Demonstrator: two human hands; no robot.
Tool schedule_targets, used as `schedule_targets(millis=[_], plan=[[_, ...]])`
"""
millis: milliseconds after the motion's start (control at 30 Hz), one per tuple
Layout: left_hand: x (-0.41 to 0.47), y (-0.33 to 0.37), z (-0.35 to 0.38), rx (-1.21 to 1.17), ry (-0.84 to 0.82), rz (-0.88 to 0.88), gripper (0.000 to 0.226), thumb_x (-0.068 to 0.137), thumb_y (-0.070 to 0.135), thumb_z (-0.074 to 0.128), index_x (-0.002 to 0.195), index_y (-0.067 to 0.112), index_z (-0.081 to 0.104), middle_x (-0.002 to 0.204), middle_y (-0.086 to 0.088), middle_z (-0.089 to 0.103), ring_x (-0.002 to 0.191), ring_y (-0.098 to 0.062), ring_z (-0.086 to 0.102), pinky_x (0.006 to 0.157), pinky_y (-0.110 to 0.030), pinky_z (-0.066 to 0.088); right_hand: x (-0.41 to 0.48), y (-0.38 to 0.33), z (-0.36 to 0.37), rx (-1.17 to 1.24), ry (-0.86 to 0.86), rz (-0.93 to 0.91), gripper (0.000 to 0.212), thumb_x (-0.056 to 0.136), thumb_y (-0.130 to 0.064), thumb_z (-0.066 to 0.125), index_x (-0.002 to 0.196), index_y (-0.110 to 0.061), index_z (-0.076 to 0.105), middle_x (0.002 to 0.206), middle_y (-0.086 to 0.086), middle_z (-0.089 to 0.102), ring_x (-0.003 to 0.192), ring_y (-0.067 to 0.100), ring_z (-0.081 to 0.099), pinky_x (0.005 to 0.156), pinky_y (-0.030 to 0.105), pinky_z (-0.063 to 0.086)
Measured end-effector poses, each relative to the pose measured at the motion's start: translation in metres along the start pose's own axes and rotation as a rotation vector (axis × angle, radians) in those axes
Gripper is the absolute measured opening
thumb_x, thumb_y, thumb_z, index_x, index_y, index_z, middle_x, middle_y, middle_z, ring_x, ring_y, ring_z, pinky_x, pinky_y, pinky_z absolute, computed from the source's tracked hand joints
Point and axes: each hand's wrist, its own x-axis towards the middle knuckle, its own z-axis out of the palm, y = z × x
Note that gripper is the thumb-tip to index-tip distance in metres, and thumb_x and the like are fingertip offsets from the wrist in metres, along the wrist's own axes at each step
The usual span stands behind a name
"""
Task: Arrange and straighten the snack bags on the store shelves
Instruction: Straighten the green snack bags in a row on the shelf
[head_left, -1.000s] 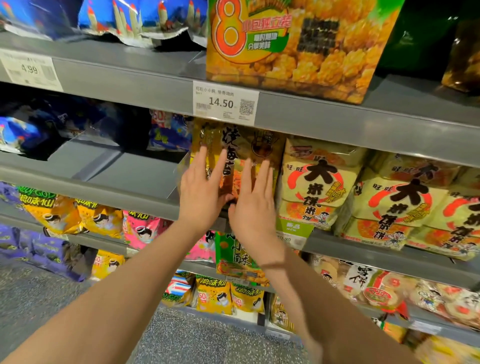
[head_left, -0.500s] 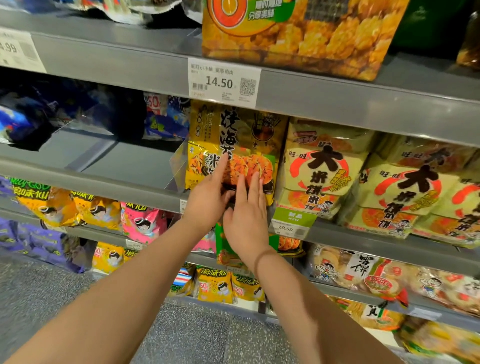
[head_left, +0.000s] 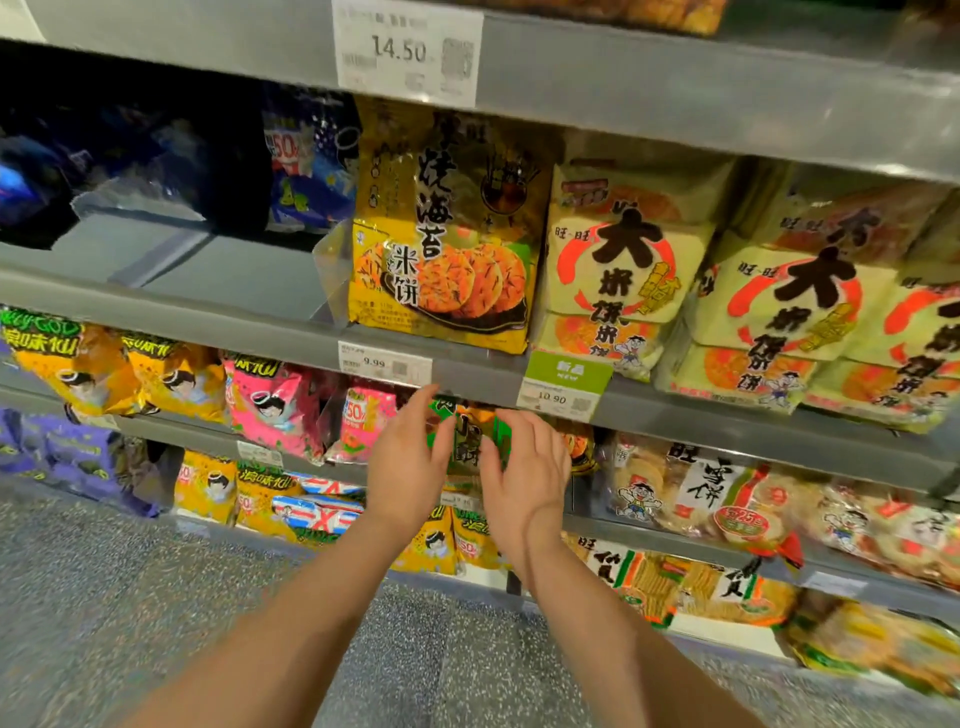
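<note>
— Green and orange, that glossy snack bag (head_left: 470, 434) on the third shelf down. Where does it sit against the hands?

— Right between them. The left hand (head_left: 408, 467) is at its left edge, the right hand (head_left: 524, 475) at its right edge, both reaching in under the grey metal shelf edge (head_left: 483, 376) that carries the price tags.

— Are they gripping it?

— Both hands are half open, fingers curved and spread, thumbs turned inward. The left fingers overlap the bag's left side and seem to touch it; the right fingertips lie at its right side. Whether either has closed on the plastic, I cannot tell; motion blur hides it.

— And the bag itself?

— Upright, facing out, its top tucked just below the shelf lip. A pink crinkled bag (head_left: 363, 421) stands just to its left, and clear packs of pale round rice crackers (head_left: 691, 488) lie to its right.

— What is on the shelf above the hands?

— A tall yellow bag printed with seaweed rice crackers (head_left: 441, 234) stands upright at the front, touching a pale yellow bag with large black characters in a red ring (head_left: 623, 265) on its right. Left of the yellow bag the grey shelf (head_left: 218, 260) is bare, with dark blue bags (head_left: 306, 166) further back.

— The tags?

— A white tag reading 9.99 (head_left: 384, 364) sits just above the left hand, and a green-topped tag reading 10.90 (head_left: 566, 384) just above the right.
</note>
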Motion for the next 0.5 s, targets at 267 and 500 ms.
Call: schedule_targets(millis=[267,500], plan=[[-0.006,-0.063,0.07,0.103,-0.085,-0.16,0.098,0.078,0.054,0.061,0.148,0.021,0.002,0.149,-0.015,0.03,0.134,-0.03,0.032,0.101,-0.039,0.036,0.013,0.082,0.051,-0.057,-0.124,0.24,0.083,0.084,-0.057,0.054,0.144,-0.009,0.023,0.15,0.011,0.028,0.139,0.026,0.022,0.114,0.04,0.019],[0.003,-0.099,0.108,-0.132,-0.115,-0.325,0.117,0.07,0.054,0.069,0.145,0.022,-0.016,0.15,-0.012,0.027,0.133,-0.031,0.035,0.102,-0.039,0.036,0.023,0.122,0.092,0.094,-0.2,0.313,0.106,0.073,-0.061,0.064,0.147,-0.008,0.009,0.15,0.016,0.028,0.138,0.03,0.028,0.11,0.045,0.03]])
